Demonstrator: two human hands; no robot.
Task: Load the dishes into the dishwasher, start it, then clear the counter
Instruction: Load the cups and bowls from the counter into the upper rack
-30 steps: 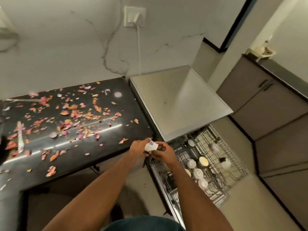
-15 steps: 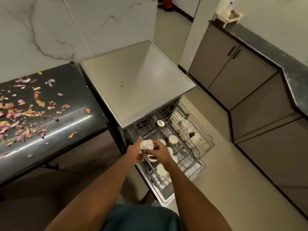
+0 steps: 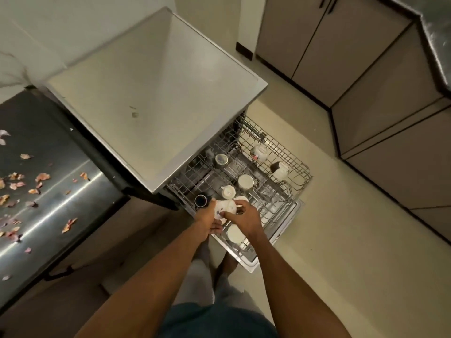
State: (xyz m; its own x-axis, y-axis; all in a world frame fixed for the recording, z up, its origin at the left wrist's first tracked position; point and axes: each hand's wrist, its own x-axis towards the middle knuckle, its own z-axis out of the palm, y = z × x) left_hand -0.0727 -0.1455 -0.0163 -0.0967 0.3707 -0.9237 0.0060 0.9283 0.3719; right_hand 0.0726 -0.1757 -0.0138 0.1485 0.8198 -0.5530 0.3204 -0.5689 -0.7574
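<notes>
Centre frame: both hands, left (image 3: 209, 220) and right (image 3: 245, 219), grip white cup (image 3: 226, 208) over pulled-out rack (image 3: 296, 164); rack holds upturned cups (image 3: 246, 181), dark mug (image 3: 201, 200).

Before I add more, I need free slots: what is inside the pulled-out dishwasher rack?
The rack holds several upturned cups, like one pale cup, plus a dark cup. Both hands hold a white cup, covering the slots beneath.

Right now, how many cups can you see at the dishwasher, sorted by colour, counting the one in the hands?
White or cream cups: 7
Dark cups: 1
Metal cups: 1
Total: 9
The rack is cluttered, so more may be hidden.
</notes>
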